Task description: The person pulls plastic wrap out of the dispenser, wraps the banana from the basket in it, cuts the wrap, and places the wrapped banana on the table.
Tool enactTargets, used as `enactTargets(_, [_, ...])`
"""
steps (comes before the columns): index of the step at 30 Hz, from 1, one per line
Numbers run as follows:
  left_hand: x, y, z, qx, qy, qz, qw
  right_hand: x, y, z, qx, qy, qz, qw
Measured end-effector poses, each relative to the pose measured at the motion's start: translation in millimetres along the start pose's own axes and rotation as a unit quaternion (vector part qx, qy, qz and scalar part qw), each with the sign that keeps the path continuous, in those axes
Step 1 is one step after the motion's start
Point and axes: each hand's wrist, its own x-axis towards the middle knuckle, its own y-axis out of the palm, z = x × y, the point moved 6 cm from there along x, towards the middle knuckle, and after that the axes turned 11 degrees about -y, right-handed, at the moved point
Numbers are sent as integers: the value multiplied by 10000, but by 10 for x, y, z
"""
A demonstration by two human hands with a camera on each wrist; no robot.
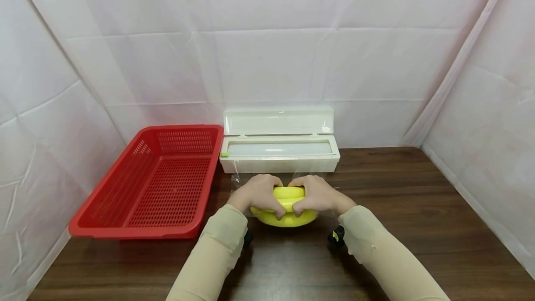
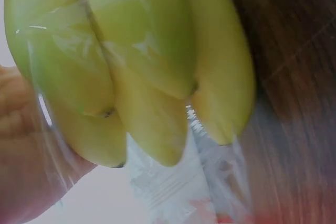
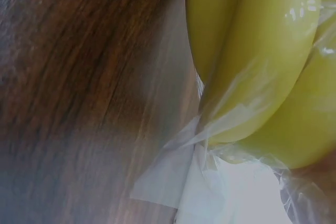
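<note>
A bunch of yellow bananas [image 1: 288,205] lies just in front of the dispenser, between both hands. My left hand [image 1: 260,194] grips its left side, thumb on the near face and fingers over the far side. On the right side, my right hand [image 1: 319,195] holds it the same way. Clear cling film [image 3: 173,174] covers the bananas and juts out past their tips in the right wrist view. In the left wrist view the film lies taut over the greenish bananas [image 2: 152,35], with the left palm [image 2: 31,150] beside them. Most fingertips are hidden behind the fruit.
Behind the hands stands a white cling film dispenser [image 1: 280,164], its lid [image 1: 277,122] raised and a film roll [image 1: 277,148] inside. A red plastic basket [image 1: 146,232] sits to the left on the dark wooden table [image 1: 401,199]. White cloth walls [image 1: 267,64] surround the table's back and sides.
</note>
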Motion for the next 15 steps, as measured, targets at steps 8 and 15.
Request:
enactTargets(8, [-31, -7, -41, 258, -26, 120, 9996, 38, 20, -64, 539, 188, 135, 9983])
enactTargets(15, [-117, 7, -42, 610, 41, -435, 9972, 85, 51, -92, 1310, 561, 369, 9891])
